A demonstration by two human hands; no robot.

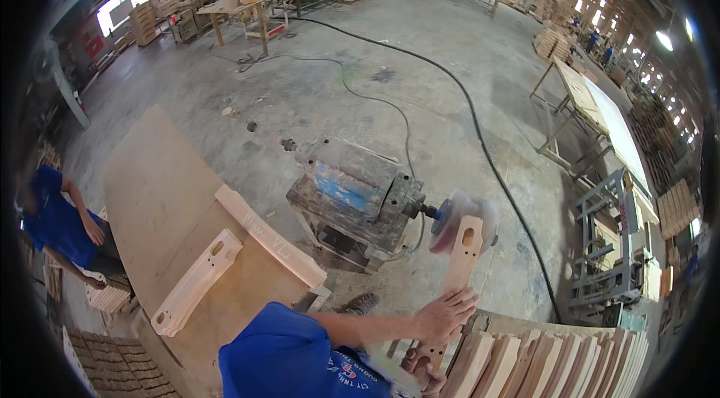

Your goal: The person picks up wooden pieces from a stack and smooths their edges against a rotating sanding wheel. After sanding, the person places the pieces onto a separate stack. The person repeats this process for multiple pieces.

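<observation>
A pale wooden slat (460, 272) with an oval slot and small holes is tilted away from me, its far end against a round sanding wheel (489, 219) that looks blurred, as if spinning. My left hand (445, 315) is closed over the slat's middle, fingers pressed on its upper face. Closer to me, my right hand (426, 377) grips the near end, partly hidden at the lower edge. The wheel sits on the shaft of a dusty motor (346, 186) with blue patches, mounted on a metal stand.
On the board table (161, 173) at left lie a curved slotted slat (196, 283) and a chalk-marked wooden piece (270, 237). A row of slats (540, 362) stands at lower right. A co-worker (64, 218) stands at far left. Black cable (469, 98) crosses the floor.
</observation>
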